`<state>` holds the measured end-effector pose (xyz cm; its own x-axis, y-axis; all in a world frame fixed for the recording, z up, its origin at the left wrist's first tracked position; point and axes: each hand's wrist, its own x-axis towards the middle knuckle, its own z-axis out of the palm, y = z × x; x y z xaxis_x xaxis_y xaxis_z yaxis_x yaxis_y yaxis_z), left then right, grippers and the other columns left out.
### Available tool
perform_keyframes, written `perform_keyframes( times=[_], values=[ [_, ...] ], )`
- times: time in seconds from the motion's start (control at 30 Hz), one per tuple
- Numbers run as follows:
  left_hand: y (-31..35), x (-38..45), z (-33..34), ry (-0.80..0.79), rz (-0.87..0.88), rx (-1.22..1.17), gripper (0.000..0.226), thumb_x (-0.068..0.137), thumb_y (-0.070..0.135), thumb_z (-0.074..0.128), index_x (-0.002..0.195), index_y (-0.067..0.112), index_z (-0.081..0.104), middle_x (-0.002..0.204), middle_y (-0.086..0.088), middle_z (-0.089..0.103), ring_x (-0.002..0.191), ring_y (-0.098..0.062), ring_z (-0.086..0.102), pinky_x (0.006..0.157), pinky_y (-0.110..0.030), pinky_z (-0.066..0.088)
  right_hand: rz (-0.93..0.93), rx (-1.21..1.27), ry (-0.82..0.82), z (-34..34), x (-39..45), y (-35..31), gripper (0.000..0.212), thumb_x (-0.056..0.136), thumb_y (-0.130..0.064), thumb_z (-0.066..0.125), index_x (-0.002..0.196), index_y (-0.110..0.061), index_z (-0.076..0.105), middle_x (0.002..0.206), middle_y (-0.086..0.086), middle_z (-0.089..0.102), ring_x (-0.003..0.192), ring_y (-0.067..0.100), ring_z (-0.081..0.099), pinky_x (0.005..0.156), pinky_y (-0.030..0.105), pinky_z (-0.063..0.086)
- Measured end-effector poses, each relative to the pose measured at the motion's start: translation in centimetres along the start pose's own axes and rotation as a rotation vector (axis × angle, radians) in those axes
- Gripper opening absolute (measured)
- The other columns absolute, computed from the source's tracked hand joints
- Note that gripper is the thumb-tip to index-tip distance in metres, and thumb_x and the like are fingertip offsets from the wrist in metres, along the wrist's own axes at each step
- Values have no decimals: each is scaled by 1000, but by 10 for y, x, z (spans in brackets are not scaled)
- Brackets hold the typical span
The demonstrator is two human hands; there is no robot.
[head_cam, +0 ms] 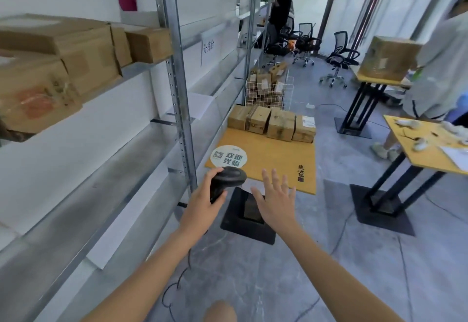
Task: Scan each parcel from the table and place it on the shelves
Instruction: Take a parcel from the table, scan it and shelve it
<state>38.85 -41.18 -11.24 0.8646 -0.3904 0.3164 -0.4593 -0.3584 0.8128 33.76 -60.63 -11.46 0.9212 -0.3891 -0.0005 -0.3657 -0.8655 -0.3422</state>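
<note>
Left hand (202, 202) grips the scanner (226, 181) just short of the bench (266, 162), right hand (276, 200) reaches empty with fingers spread, likely freed to grab a parcel (279, 124) from the row at the bench's far end.

Four brown cardboard parcels (272, 123) in a row on the yellow-topped bench (278, 164). Four brown cardboard boxes (83, 50) on the metal shelves (141, 68). One black handheld scanner (225, 180). One white wire basket (268, 91), box count unclear. Three yellow-topped benches in view. At least three black mesh office chairs (340, 54).
</note>
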Motion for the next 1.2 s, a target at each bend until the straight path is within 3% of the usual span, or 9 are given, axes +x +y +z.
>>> perform_keyframes(
  times=[0.1,0.2,0.27,0.4,0.57,0.73,0.9,1.0,1.2],
  values=[
    [2,44,33,-30,56,-15,66,98,19,65,131,65,31,129,23,50,110,24,49,85,4,37,54,0,36,-1,32,21,69,104,-61,23,162,-32,1,171,0,-1,156,32,-4,123,54,0],
    [-2,98,67,-75,60,-33,61,98,19,65,135,56,33,132,14,54,112,4,56,87,-2,41,128,48,42,0,75,34,68,105,-60,24,162,-32,1,171,0,-2,156,32,-6,123,54,-1],
    [-10,132,85,-83,50,-66,60,99,20,64,135,56,33,134,17,53,116,-2,57,91,-12,46,153,55,42,2,106,42,67,105,-59,24,162,-32,1,171,0,-2,156,32,-6,124,55,0],
    [-32,197,103,-69,36,-99,62,99,24,64,130,65,30,127,27,51,111,12,55,84,-10,47,200,63,41,-3,179,61,67,105,-58,25,162,-31,2,171,2,-1,156,34,-7,123,55,-2],
    [-42,275,120,-92,25,-134,69,98,19,65,125,70,27,121,30,52,101,11,60,73,-10,50,244,73,66,-13,256,70,67,106,-57,24,162,-28,3,171,4,0,156,34,-8,123,55,-2],
    [-45,323,155,-163,7,-176,56,99,17,64,132,51,33,124,2,61,90,-14,66,69,-19,49,309,75,56,-12,292,91,66,107,-55,26,162,-27,3,170,3,-3,156,32,-10,125,53,-3],
    [-50,364,187,-190,-13,-231,63,99,17,64,126,64,32,123,6,59,93,-15,66,74,-23,52,361,60,10,-13,336,123,65,108,-52,25,162,-26,1,170,5,-3,156,33,-9,125,54,-3],
    [-61,388,205,-179,-34,-228,69,99,17,65,121,72,29,122,10,58,92,-11,66,69,-17,50,358,50,-31,-6,368,142,65,108,-52,24,162,-25,0,170,6,-4,156,33,-10,125,54,-2],
    [-78,438,254,-163,-124,-209,69,98,15,65,121,71,30,122,3,61,90,-14,68,67,-16,50,354,53,-135,14,441,195,65,108,-52,24,162,-27,-1,170,4,-7,155,35,-10,125,54,-1]
  ],
)
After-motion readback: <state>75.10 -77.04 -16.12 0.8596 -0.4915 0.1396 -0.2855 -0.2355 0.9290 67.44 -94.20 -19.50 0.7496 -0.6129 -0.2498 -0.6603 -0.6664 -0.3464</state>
